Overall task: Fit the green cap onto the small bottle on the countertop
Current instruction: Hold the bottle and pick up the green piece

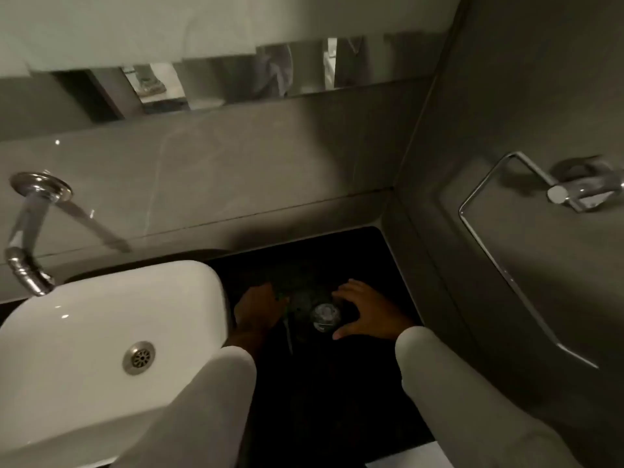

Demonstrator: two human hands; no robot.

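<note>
Small bottle (325, 317) stood on the dark countertop (337, 400), toward its back edge, just beside the white basin (111, 319). My right hand (366, 310) curved wide around it, fingers spread, not clamped. My left hand (260, 307) was closed near something green at its fingertips (likely the green cap (282, 298); too dim to confirm). Step: bringing cap to bottle. Next calls for aligning it over the neck.

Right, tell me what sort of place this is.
Most likely a bathroom. A white basin with a drain sits under a chrome wall-mounted tap, a mirror strip runs above the tiled wall, and a chrome towel ring hangs beside the dark countertop.
</note>
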